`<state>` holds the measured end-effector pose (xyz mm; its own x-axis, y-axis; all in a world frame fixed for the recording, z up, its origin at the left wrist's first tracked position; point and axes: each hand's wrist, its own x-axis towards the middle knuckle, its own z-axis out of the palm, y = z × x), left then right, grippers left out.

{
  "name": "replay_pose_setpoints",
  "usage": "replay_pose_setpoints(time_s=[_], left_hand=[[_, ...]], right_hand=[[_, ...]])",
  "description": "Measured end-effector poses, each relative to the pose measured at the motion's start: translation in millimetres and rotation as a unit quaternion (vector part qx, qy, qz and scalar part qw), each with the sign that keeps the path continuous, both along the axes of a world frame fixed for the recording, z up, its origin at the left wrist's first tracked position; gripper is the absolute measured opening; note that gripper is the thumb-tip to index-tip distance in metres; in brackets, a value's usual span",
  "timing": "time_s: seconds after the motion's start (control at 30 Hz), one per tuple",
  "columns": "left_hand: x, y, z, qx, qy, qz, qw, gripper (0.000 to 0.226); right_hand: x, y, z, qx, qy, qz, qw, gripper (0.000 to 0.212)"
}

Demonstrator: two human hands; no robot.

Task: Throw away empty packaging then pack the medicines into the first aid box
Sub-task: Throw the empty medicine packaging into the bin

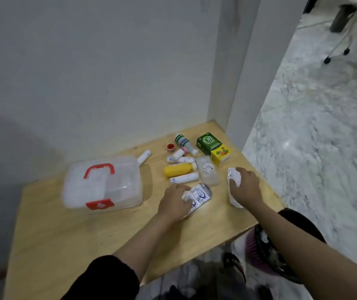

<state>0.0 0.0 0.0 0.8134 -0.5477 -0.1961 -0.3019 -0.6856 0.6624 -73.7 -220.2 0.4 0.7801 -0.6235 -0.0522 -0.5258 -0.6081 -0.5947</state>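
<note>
Both hands are down on the wooden table (69, 241). The left hand (174, 202) has its fingers curled round a crumpled silver-and-blue sachet (200, 195), just right of the first aid box (103, 185), which sits closed with its red handle up. Right hand (245, 186), further right of the box, grips crumpled white packaging (233, 176). Beyond the box's right end: a yellow bottle (177, 170), white tubes, a green carton (208, 143).

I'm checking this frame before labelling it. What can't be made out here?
Head view only:
- White wrapper: mostly covered by the right hand.
- Silver packet: print blurred, near end under the left hand.
- First aid box: contents hidden by its cloudy lid.
- Pink bin: blocked by the right arm.
</note>
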Motion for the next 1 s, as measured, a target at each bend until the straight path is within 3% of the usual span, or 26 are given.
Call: replay_pose_setpoints(time_s=[0.13,0.3,0.47,0.7,1.0], left_hand=[[-4.4,-3.3,-10.7,0.095,0.003,-0.050,0.994,0.038],[-9.1,-3.6,-17.0,0.113,-0.022,-0.043,0.992,0.040],[-16.1,-9.3,-14.9,0.047,0.042,-0.011,0.998,0.055],[-53.3,-36.7,-4.1,-0.073,0.054,0.003,0.996,0.046],[-85.9,-162.5,9.1,-0.117,0.075,-0.134,0.981,0.050]], right_hand=[[-18.5,-4.6,-15.1,-0.008,0.078,-0.031,0.996,0.055],[-25.8,0.4,-19.7,0.033,0.069,-0.048,0.996,0.054],[-40.5,3.7,-22.7,0.115,-0.005,-0.071,0.991,0.055],[-77.8,-5.4,-20.6,0.136,-0.084,-0.138,0.978,0.043],[-160.4,-71.9,-7.6,0.149,-0.149,-0.280,0.937,0.042]])
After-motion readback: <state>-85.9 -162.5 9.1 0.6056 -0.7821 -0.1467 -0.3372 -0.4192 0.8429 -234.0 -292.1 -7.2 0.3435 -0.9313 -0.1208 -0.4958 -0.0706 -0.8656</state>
